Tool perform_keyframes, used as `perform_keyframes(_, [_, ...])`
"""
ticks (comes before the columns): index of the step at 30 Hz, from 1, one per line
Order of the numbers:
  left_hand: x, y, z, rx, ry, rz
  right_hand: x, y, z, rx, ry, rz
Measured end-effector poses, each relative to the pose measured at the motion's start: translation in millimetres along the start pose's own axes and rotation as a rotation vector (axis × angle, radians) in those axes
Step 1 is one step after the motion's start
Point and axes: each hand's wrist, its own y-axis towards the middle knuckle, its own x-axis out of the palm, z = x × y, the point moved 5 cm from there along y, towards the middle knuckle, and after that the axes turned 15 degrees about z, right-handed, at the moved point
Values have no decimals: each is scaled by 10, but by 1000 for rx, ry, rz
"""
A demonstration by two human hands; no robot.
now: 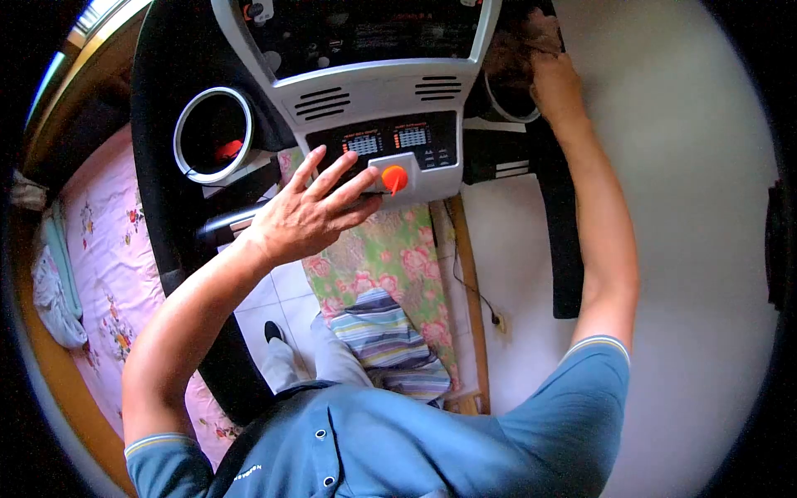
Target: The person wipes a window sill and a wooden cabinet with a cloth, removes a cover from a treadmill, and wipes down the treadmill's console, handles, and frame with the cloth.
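Observation:
A treadmill console (365,87), grey with a black display, stands in front of me. My left hand (307,212) is open, its fingers spread over the console's lower edge. Its fingertips lie beside the orange safety key (394,178); whether they touch it I cannot tell. At the upper right, my right hand (558,87) is closed on a crumpled brownish cloth (531,37), over the right cup holder (513,112). The fingers are partly hidden in shadow and by the cloth.
The left cup holder (214,91) has a red object (229,150) inside. A pink floral bedspread (87,241) lies at the left, with a white plastic bag (56,299). Below the console are a floral cover (378,249) and a striped cloth (386,340). A white wall (689,207) rises at the right.

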Motion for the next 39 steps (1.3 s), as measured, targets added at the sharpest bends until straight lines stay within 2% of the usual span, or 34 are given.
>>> perform_keyframes(7, [12, -24, -1, 15, 3, 36, -587, -331, -223, 75, -52, -142])
perform_keyframes(9, [-18, -14, -12, 10, -6, 42, -657, -454, -252, 263, -49, -327])
perform_keyframes(10, [-21, -8, -5, 24, 19, 24, -643, -557, -262, 258, -53, -326])
perform_keyframes(12, [-21, -9, 2, 38, 42, 8, -561, -822, -293, 304, 50, -376])
perform_keyframes(14, [-12, -8, 8, 4, -20, 32, -558, -900, -299, 289, 1, -400])
perform_keyframes(16, [-27, -17, 37, 18, -12, 38, -518, -874, -311, 391, 188, -552])
perform_keyframes(17, [-29, -15, 39, 9, -10, 20, -543, -798, -483, -7, 250, -559])
perform_keyframes(18, [-20, -7, 18, -4, -4, 3, -382, -913, -481, 681, 765, -586])
perform_keyframes(20, [-23, -1, 35, 11, 9, 29, -224, -840, -658, 535, 799, -687])
perform_keyframes(22, [-59, 7, 23, -3, -14, 6, -424, -652, -651, 310, 204, -525])
perform_keyframes(23, [-66, 8, 22, -7, -21, 8, -722, -566, -654, 290, 124, -454])
perform_keyframes(24, [-64, 4, 5, -9, -12, 2, -613, -646, -486, 227, -49, -423])
perform_keyframes(26, [-56, 9, 23, -9, -19, 4, -642, -727, -433, 225, -134, -481])
perform_keyframes(28, [-62, 17, 35, -1, -24, -3, -250, -939, -512, 451, 265, -519])
perform_keyframes(29, [-62, 8, 35, -14, -35, -6, -290, -961, -685, 162, 324, -322])
perform_keyframes(30, [-62, 17, 31, -27, -44, -8, -549, -900, -893, 112, 426, -169])
perform_keyframes(32, [-78, 36, 42, -13, -32, -25, -444, -904, -801, 735, 967, -314])
perform_keyframes(34, [-86, 30, 33, -22, -7, -55, -536, -785, -515, 784, 1040, 184])
perform_keyframes(35, [-87, 30, 46, -16, -7, -59, -616, -929, -323, 920, 716, 297])
perform_keyframes(36, [-87, 39, 44, -22, -6, -57, -658, -956, -311, 957, 736, 415])
perform_keyframes(38, [-76, 36, 50, -20, -2, -57, -717, -1081, -390, 906, 409, 280])
perform_keyframes(39, [-69, 30, 43, -28, -11, -42, -618, -1150, -474, 925, 463, 209])
